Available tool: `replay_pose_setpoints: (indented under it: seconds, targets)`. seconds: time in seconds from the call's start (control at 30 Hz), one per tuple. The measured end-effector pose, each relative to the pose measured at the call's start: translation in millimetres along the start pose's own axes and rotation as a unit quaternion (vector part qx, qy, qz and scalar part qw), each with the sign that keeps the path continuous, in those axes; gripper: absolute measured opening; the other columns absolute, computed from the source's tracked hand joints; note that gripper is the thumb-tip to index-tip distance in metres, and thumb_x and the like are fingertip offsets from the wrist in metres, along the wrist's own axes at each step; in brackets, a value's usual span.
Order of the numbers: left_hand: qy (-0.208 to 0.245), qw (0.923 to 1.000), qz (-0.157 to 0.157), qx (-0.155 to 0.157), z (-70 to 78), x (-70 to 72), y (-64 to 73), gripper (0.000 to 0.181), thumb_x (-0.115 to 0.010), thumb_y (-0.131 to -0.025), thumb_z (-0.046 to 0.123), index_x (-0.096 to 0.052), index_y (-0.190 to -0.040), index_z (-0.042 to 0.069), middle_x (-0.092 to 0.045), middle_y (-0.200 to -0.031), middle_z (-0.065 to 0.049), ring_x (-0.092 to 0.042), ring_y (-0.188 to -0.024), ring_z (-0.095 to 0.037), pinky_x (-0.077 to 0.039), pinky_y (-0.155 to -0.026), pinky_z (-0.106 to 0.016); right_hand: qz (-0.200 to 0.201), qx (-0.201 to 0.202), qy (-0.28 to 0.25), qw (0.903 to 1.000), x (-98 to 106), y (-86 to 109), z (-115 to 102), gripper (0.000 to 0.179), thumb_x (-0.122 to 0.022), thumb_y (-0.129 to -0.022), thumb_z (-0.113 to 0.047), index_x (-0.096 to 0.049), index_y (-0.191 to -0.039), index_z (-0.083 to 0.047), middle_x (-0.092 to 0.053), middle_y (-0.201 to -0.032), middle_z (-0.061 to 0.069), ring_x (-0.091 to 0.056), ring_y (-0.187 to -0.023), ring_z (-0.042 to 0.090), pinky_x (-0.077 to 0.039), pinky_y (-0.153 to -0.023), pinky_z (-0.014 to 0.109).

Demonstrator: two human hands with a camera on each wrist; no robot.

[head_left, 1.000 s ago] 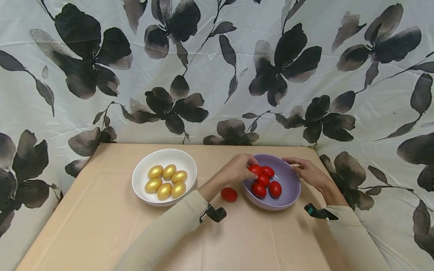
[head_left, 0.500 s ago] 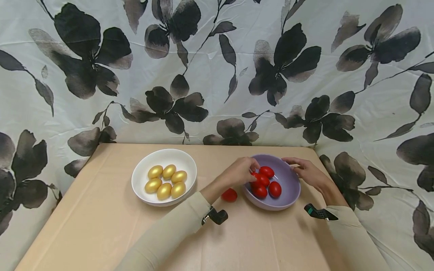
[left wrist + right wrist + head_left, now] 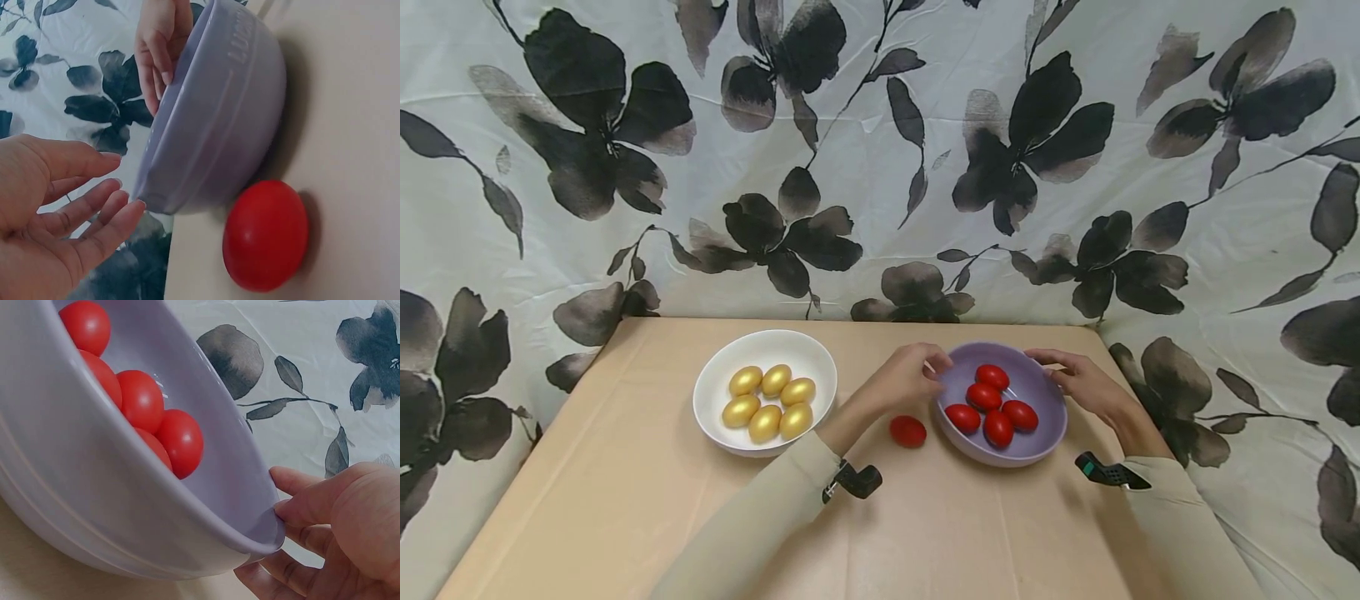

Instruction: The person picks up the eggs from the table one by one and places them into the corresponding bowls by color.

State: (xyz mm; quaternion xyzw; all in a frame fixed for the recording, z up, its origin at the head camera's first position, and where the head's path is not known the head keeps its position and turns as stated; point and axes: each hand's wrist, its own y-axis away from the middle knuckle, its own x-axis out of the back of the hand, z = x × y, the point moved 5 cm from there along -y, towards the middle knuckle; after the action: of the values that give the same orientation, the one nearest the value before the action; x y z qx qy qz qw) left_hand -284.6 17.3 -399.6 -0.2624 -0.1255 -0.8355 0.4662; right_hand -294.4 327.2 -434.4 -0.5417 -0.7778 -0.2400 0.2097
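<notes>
My left hand [image 3: 910, 375] hovers just off the left rim of a purple bowl [image 3: 1051, 425]. In the left wrist view, the fingers of this left hand [image 3: 62, 219] are loosely bent and nothing is between them. Several red eggs [image 3: 984, 397] lie inside the bowl. One more red egg [image 3: 907, 432] rests on the table, left of the bowl and below my left hand. On the far right, my right hand [image 3: 1084, 382] holds the bowl's rim; the right wrist view has its thumb on the rim [image 3: 275, 528] and fingers outside below.
A white bowl [image 3: 706, 421] with several golden eggs [image 3: 764, 423] stands left of the purple bowl on the light wooden table [image 3: 910, 533]. Cloth [image 3: 910, 150] with dark flowers hangs behind the table and down its sides.
My left hand has let go of a red egg inside the purple bowl and drawn back left past the rim. The eggs in the bowl have shifted apart. My right hand stays put.
</notes>
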Motion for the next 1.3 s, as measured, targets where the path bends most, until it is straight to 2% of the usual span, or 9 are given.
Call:
replay_pose_setpoints:
  seconds: [0.17,0.43,0.63,0.77,0.97,1.2,1.3]
  targets:
    - [0.012,0.9995,0.008,0.027,-13.1,3.3,2.7,0.03,-0.074,-0.088,0.0,-0.072,-0.117,0.006,-0.07,-0.112,-0.011,-0.067,-0.097,-0.019,-0.059,-0.083,-0.024,-0.001,0.001,0.003,1.0,3,-2.2,0,0.046,-0.045,-0.105,-0.005,-0.051,-0.15,-0.012,-0.05,-0.149,0.022,-0.06,-0.122,0.042,-0.053,-0.102,0.052]
    - [0.017,0.9984,0.017,0.051,-25.7,3.7,8.7,0.033,-0.074,-0.089,0.001,-0.071,-0.121,0.004,-0.068,-0.117,-0.009,-0.065,-0.107,-0.026,-0.058,-0.091,-0.031,-0.006,0.004,0.003,1.0,5,-8.0,3,0.047,-0.045,-0.105,-0.005,-0.049,-0.151,-0.012,-0.048,-0.15,0.023,-0.057,-0.124,0.044,-0.052,-0.102,0.054]
    - [0.026,0.9975,-0.007,0.065,-35.7,-0.6,11.9,0.034,-0.072,-0.089,0.003,-0.07,-0.123,0.005,-0.066,-0.124,-0.012,-0.061,-0.117,-0.032,-0.057,-0.095,-0.036,-0.006,0.01,0.003,0.9999,8,-13.6,4,0.046,-0.045,-0.104,-0.003,-0.051,-0.15,-0.011,-0.051,-0.149,0.021,-0.06,-0.122,0.04,-0.054,-0.101,0.046]
    - [0.03,0.997,-0.019,0.069,-43.2,-3.7,13.1,0.036,-0.073,-0.088,0.004,-0.069,-0.123,0.005,-0.065,-0.126,-0.012,-0.061,-0.118,-0.033,-0.057,-0.094,-0.035,-0.005,0.011,0.006,0.9999,9,-17.0,5,0.046,-0.045,-0.104,-0.003,-0.052,-0.149,-0.012,-0.052,-0.148,0.02,-0.059,-0.123,0.04,-0.053,-0.102,0.049]
    - [0.028,0.9964,-0.04,0.07,-50.6,-8.7,16.5,0.038,-0.073,-0.087,0.004,-0.068,-0.124,0.002,-0.063,-0.126,-0.017,-0.061,-0.117,-0.034,-0.057,-0.094,-0.038,-0.005,0.014,0.006,0.9999,11,-21.8,6,0.048,-0.044,-0.103,0.0,-0.052,-0.149,-0.012,-0.051,-0.149,0.021,-0.054,-0.129,0.043,-0.051,-0.104,0.054]
    - [0.021,0.9945,-0.067,0.078,-57.6,-16.7,22.1,0.039,-0.075,-0.086,0.002,-0.067,-0.124,0.002,-0.066,-0.122,-0.015,-0.061,-0.112,-0.029,-0.054,-0.093,-0.035,-0.005,0.014,0.008,0.9999,13,-25.3,7,0.045,-0.045,-0.105,-0.005,-0.051,-0.149,-0.012,-0.051,-0.149,0.02,-0.058,-0.124,0.041,-0.055,-0.099,0.041]
    - [0.019,0.9946,-0.068,0.076,-59.7,-18.7,24.0,0.038,-0.074,-0.087,0.001,-0.068,-0.124,0.003,-0.067,-0.118,-0.014,-0.06,-0.108,-0.026,-0.054,-0.089,-0.032,-0.004,0.016,0.012,0.9998,13,-27.0,8,0.044,-0.045,-0.106,-0.007,-0.051,-0.149,-0.012,-0.051,-0.149,0.02,-0.056,-0.127,0.04,-0.054,-0.1,0.042]
